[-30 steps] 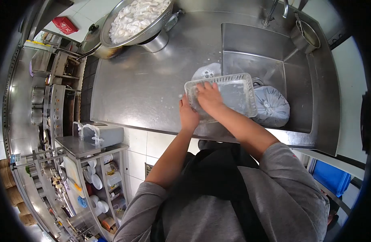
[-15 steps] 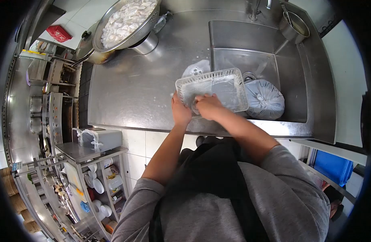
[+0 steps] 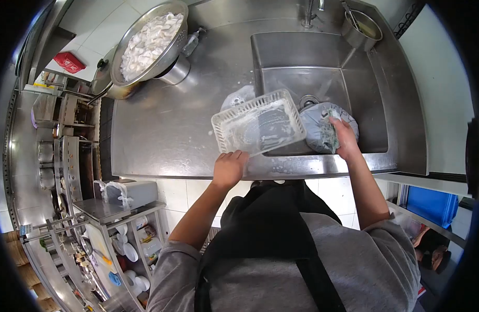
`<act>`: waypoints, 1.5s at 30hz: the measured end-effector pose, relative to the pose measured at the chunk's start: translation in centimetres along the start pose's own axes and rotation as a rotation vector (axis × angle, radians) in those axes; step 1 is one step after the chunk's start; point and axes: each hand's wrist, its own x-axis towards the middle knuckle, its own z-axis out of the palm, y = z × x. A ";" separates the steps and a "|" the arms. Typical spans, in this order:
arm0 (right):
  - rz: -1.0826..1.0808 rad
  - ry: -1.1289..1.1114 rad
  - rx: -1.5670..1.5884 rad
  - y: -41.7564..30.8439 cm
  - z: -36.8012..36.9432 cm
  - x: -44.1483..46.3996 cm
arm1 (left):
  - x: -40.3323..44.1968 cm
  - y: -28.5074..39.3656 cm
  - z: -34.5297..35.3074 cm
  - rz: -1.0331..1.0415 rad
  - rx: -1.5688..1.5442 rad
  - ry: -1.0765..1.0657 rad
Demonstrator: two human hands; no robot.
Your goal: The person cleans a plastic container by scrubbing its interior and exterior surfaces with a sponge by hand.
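Observation:
A clear plastic basket (image 3: 259, 125) with slotted sides and soapy foam on its bottom is tilted at the left edge of the sink (image 3: 330, 78). My left hand (image 3: 230, 169) grips its near-left rim, fingers closed over the edge. Away to the right, my right hand (image 3: 345, 137) holds a foamy grey-green scouring pad (image 3: 329, 136). Behind the pad, a tied plastic bag (image 3: 315, 117) with dark writing sits in the sink, partly covered by the pad and hand. Suds (image 3: 238, 97) lie on the counter behind the basket.
A large colander (image 3: 174, 44) heaped with pale, wet pieces stands at the back left on a metal pot (image 3: 176, 72). Beside it is a clear bottle (image 3: 191, 44). A saucepan (image 3: 365, 32) stands at the back right, near the tap (image 3: 308, 18).
My right hand has left the basket's inside and moved right over the bag, bringing the scouring pad into sight. My left hand has shifted to the near rim. The whole view has shifted slightly.

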 end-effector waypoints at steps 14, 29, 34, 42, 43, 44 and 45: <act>-1.304 -0.097 -1.062 0.6 14.0 -1.5 | 3.4 0.9 -7.1 -0.560 -0.878 0.246; -1.545 -0.320 -1.417 3.1 17.6 -3.9 | 2.9 0.1 -6.2 -0.531 -0.830 0.331; -1.259 -0.284 -1.578 -1.7 16.7 -0.5 | 2.8 0.3 -6.4 -0.528 -0.837 0.328; -1.585 -0.479 -1.521 2.4 17.1 -3.1 | 2.6 0.6 -6.6 -0.552 -0.852 0.344; -1.451 -0.352 -1.536 0.5 17.3 -2.3 | 2.6 0.5 -6.6 -0.550 -0.864 0.345; -1.461 -0.361 -1.547 -0.9 17.2 -1.1 | 2.7 0.3 -6.5 -0.553 -0.873 0.359; -1.411 -0.247 -1.503 -2.2 17.1 -0.1 | 2.8 0.3 -6.5 -0.537 -0.866 0.359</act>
